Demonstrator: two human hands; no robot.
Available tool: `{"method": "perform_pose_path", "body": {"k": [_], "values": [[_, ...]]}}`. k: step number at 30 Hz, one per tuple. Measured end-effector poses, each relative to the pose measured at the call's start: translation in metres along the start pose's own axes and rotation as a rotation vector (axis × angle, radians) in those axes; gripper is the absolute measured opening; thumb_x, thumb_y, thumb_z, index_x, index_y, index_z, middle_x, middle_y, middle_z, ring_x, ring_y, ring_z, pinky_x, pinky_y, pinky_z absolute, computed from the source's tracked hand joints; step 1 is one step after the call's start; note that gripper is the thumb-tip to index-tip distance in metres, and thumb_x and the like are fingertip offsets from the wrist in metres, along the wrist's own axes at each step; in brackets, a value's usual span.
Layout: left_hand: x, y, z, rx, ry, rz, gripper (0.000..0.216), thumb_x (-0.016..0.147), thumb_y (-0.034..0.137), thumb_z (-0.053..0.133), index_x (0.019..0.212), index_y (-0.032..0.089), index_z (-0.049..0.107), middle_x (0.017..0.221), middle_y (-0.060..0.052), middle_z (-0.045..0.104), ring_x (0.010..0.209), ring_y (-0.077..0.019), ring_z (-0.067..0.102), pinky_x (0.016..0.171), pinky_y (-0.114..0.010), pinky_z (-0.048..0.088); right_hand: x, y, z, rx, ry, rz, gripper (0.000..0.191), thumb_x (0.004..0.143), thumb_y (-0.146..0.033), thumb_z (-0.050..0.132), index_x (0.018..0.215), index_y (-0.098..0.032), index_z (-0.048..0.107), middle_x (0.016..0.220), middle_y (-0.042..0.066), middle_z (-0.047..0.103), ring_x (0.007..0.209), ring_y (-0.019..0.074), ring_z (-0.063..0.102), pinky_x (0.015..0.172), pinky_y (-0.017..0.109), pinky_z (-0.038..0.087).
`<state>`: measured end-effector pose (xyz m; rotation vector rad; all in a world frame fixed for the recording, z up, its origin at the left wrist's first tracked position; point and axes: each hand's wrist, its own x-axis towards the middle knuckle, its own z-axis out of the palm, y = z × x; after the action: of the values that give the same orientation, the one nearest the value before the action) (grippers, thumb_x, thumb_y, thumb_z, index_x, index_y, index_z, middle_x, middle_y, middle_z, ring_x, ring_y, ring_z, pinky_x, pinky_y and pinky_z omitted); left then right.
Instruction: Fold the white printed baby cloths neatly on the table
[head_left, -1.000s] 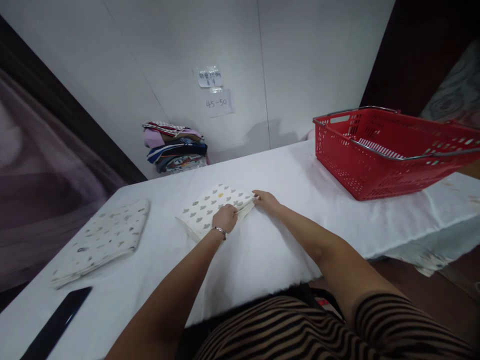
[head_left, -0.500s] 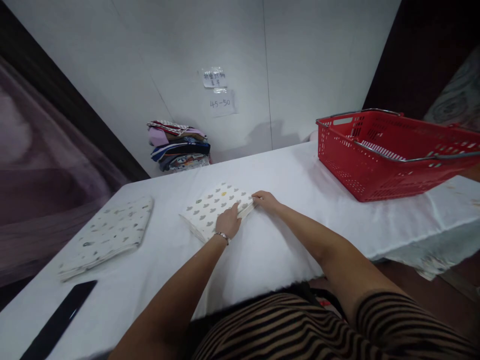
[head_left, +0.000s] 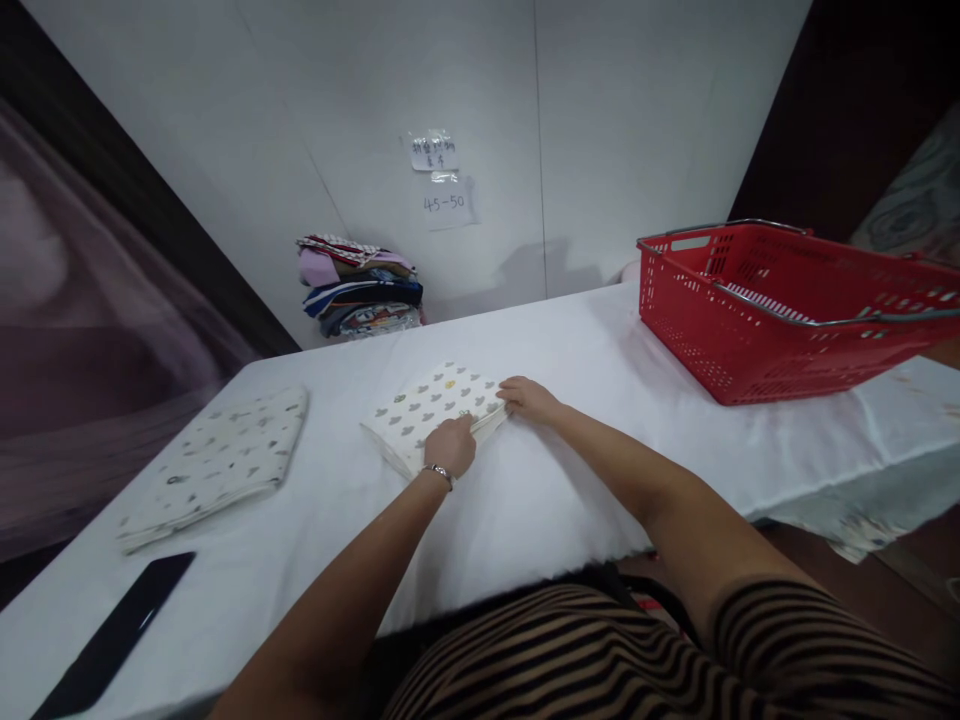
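Observation:
A folded white cloth with grey cloud-like prints lies on the white-covered table in front of me. My left hand, a bracelet at its wrist, grips the near edge of this cloth. At the cloth's right corner, my right hand holds the folded layers between thumb and fingers. The fingertips of both hands are partly hidden against the fabric. Off to the left rests a second folded white cloth with small scattered prints, apart from both hands.
A red plastic basket with metal handles stands at the right of the table. At the near left lies a flat black object, perhaps a phone. Stacked folded clothes sit by the wall beyond the far edge. Paper notes hang on the wall.
My left hand has slid slightly toward me along the near edge, its fingers more curled. My right hand's fingers have shifted a little at the corner. The view has moved slightly.

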<state>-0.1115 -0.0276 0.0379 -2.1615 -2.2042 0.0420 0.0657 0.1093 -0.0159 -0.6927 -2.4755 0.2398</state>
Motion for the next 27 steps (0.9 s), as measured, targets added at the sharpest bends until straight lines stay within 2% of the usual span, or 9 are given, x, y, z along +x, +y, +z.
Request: {"method": "perform_pose_path", "body": {"k": [5,9,12,16,23,27], "values": [[-0.002,-0.010,0.000,-0.016,0.008,0.012,0.046,0.077,0.011,0.039,0.121,0.021,0.049,0.110,-0.010,0.059,0.103,-0.0214,0.054,0.076,-0.031,0.045,0.005,-0.003,-0.004,-0.077,-0.031,0.002,0.029,0.082,-0.014,0.054,0.108,-0.021,0.065,0.116,0.008,0.060,0.111,0.0224,0.050,0.090,0.035,0.041],[-0.004,-0.014,0.009,0.049,0.109,0.146,0.047,0.080,0.005,0.034,0.123,0.019,0.047,0.121,-0.010,0.055,0.110,-0.0212,0.050,0.085,-0.033,0.044,0.001,-0.006,0.000,-0.104,-0.006,0.035,0.028,0.087,-0.019,0.048,0.109,-0.023,0.064,0.117,0.006,0.060,0.111,0.0200,0.051,0.089,0.032,0.041],[-0.009,-0.013,0.023,0.089,0.087,0.218,0.049,0.080,0.003,0.033,0.126,0.016,0.045,0.129,-0.011,0.049,0.116,-0.0225,0.046,0.091,-0.035,0.042,-0.002,-0.007,0.003,-0.125,-0.044,0.037,0.028,0.086,-0.019,0.050,0.110,-0.021,0.064,0.120,0.007,0.059,0.111,0.0206,0.051,0.089,0.031,0.042],[-0.012,-0.013,0.035,0.083,0.088,0.204,0.053,0.080,0.003,0.033,0.131,0.013,0.041,0.134,-0.012,0.045,0.122,-0.0230,0.040,0.095,-0.036,0.040,-0.004,-0.005,0.004,-0.134,-0.071,0.030,0.030,0.087,-0.018,0.047,0.112,-0.022,0.063,0.122,0.006,0.058,0.113,0.0201,0.051,0.090,0.032,0.042],[-0.012,-0.020,0.043,0.073,0.120,0.228,0.053,0.082,0.006,0.032,0.135,0.012,0.038,0.138,-0.010,0.042,0.127,-0.0231,0.036,0.101,-0.035,0.035,-0.007,-0.005,0.006,-0.076,-0.092,0.066,0.040,0.084,-0.015,0.048,0.123,-0.020,0.055,0.130,0.006,0.051,0.121,0.0197,0.044,0.100,0.033,0.038],[-0.016,-0.021,0.044,0.076,0.147,0.161,0.052,0.085,0.008,0.028,0.135,0.011,0.037,0.140,-0.010,0.040,0.128,-0.0238,0.035,0.102,-0.038,0.034,-0.011,-0.007,0.006,-0.040,-0.090,0.113,0.040,0.087,-0.018,0.044,0.126,-0.021,0.052,0.134,0.005,0.047,0.124,0.0185,0.041,0.103,0.033,0.034]]}}
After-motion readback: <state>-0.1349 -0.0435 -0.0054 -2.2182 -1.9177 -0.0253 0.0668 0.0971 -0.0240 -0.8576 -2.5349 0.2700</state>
